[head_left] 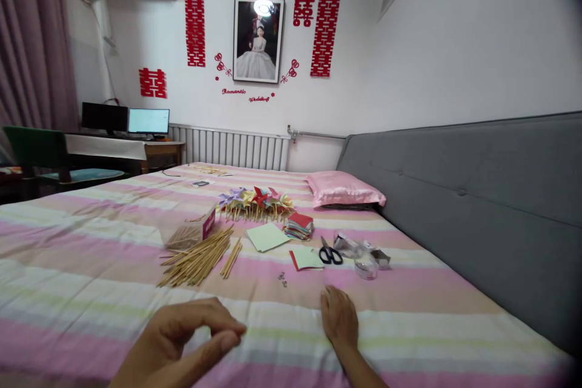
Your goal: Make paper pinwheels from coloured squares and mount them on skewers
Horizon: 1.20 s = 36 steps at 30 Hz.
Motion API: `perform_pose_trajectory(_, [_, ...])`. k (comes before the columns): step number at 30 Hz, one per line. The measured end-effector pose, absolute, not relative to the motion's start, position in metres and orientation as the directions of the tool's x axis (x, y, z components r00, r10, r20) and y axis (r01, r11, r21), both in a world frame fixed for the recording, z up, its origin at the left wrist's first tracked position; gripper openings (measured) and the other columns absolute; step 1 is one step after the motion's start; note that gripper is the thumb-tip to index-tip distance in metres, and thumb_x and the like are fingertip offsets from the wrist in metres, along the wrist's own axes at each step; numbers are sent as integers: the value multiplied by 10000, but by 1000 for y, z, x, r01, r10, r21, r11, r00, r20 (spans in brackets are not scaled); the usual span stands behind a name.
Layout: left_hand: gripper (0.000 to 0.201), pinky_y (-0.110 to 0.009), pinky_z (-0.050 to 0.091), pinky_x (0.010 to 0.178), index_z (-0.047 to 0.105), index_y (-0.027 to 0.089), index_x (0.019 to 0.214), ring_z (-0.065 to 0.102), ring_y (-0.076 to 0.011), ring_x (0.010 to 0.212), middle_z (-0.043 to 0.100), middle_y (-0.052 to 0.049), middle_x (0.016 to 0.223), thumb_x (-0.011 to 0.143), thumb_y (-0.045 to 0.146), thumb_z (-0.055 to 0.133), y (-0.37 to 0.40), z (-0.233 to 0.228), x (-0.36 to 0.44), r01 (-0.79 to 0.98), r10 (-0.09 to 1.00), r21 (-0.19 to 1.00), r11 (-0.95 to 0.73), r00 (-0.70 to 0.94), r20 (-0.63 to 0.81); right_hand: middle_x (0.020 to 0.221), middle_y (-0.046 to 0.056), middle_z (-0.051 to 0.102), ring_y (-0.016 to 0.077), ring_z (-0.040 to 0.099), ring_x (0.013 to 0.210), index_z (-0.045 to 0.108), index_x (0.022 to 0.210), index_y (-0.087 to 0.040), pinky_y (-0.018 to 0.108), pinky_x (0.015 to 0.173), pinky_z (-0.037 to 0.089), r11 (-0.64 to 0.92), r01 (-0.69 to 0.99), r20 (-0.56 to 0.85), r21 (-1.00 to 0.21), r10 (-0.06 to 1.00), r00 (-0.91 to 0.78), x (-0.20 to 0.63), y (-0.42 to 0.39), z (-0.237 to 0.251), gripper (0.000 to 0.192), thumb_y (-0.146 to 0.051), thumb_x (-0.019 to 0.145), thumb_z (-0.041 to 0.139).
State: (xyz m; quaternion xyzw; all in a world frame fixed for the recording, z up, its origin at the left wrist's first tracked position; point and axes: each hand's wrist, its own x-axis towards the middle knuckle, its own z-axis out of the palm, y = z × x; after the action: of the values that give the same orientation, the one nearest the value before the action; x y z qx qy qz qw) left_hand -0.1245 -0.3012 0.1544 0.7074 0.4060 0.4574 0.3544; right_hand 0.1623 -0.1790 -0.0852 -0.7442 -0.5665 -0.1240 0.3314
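My left hand (191, 333) hovers low over the striped bedspread (91, 267), fingers curled with thumb and fingertips pinched together; I cannot see anything between them. My right hand (339, 317) lies flat, palm down, on the bedspread. Ahead of the hands are a pile of wooden sticks (197, 259), a light green paper sheet (267, 236), a stack of coloured paper squares (299, 225), black scissors (330, 253) and small metal pins (282, 279). Finished paper pinwheels (254, 200) lie in a row further back.
A clear box with a pink end (193, 231) holds more sticks. Crumpled clear packaging (364, 251) lies right of the scissors. A pink pillow (343, 189) rests against the grey headboard (477, 194). A desk with monitors (127, 124) stands at the far left.
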Motion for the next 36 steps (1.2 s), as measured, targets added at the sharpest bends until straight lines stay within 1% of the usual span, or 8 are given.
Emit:
perform_pose_trajectory(6, [283, -301, 456, 717, 718, 211, 662, 620, -235, 782, 711, -43, 734, 610, 487, 681, -248, 141, -114, 375, 956, 893, -249, -50, 288, 1054, 103, 653, 208, 563, 1011, 621, 1034, -134, 333, 943, 363, -145, 920, 540, -365, 771, 336, 164, -177, -82, 314, -277, 891, 382])
perform_pose_trajectory(13, [353, -233, 391, 549, 715, 156, 678, 582, -181, 631, 676, -28, 642, 645, 498, 633, -160, 126, -98, 480, 954, 830, -284, 51, 296, 1105, 116, 643, 233, 548, 1062, 630, 1061, -142, 344, 948, 354, -178, 847, 386, -500, 830, 403, 167, -173, -68, 337, -288, 848, 414])
perform_pose_trajectory(15, [357, -227, 377, 535, 713, 149, 691, 578, -176, 626, 673, -31, 644, 653, 494, 625, -133, 121, -89, 487, 945, 814, -315, 84, 315, 948, 111, 694, 257, 610, 927, 678, 941, -174, 348, 801, 431, -278, 766, 237, -579, 842, 485, 174, -162, -56, 295, -308, 802, 455])
perform_pose_trajectory(17, [358, -226, 375, 536, 709, 145, 682, 581, -178, 635, 679, -39, 659, 659, 490, 616, -105, 114, -78, 476, 938, 812, -339, 107, 329, 806, 93, 713, 241, 647, 757, 699, 822, -198, 314, 654, 450, -311, 733, 184, -604, 841, 508, 184, -143, -41, 258, -324, 768, 481])
perform_pose_trajectory(19, [359, -227, 376, 536, 714, 139, 706, 583, -178, 636, 678, -42, 655, 659, 480, 613, -79, 107, -64, 473, 940, 814, -337, 125, 317, 811, 92, 717, 227, 655, 744, 701, 826, -197, 289, 619, 445, -315, 713, 176, -626, 834, 523, 195, -119, -25, 253, -322, 753, 492])
perform_pose_trajectory(27, [321, -243, 390, 554, 722, 134, 739, 602, -183, 639, 684, -49, 667, 697, 411, 565, -2, 78, -7, 605, 925, 712, -357, 124, 359, 922, 64, 709, 184, 647, 857, 663, 1011, -185, 239, 708, 444, -208, 737, 186, -643, 892, 413, 205, -17, 13, 324, -279, 717, 565])
perform_pose_trajectory(33, [316, -267, 435, 608, 716, 157, 842, 607, -180, 647, 698, -63, 746, 739, 393, 533, 28, 4, 6, 630, 941, 732, -260, -5, 339, 1082, 74, 653, 202, 603, 978, 597, 1124, -185, 282, 820, 429, -157, 778, 163, -608, 935, 316, 198, 5, -14, 463, -284, 675, 649])
perform_pose_trajectory(36, [307, -269, 445, 592, 708, 158, 860, 600, -175, 626, 695, -60, 756, 738, 386, 544, 29, -26, 8, 627, 963, 743, -232, 38, 269, 1108, 125, 625, 242, 566, 1041, 583, 1137, -136, 336, 893, 399, -177, 794, 133, -581, 942, 307, 199, 4, -30, 515, -239, 640, 668])
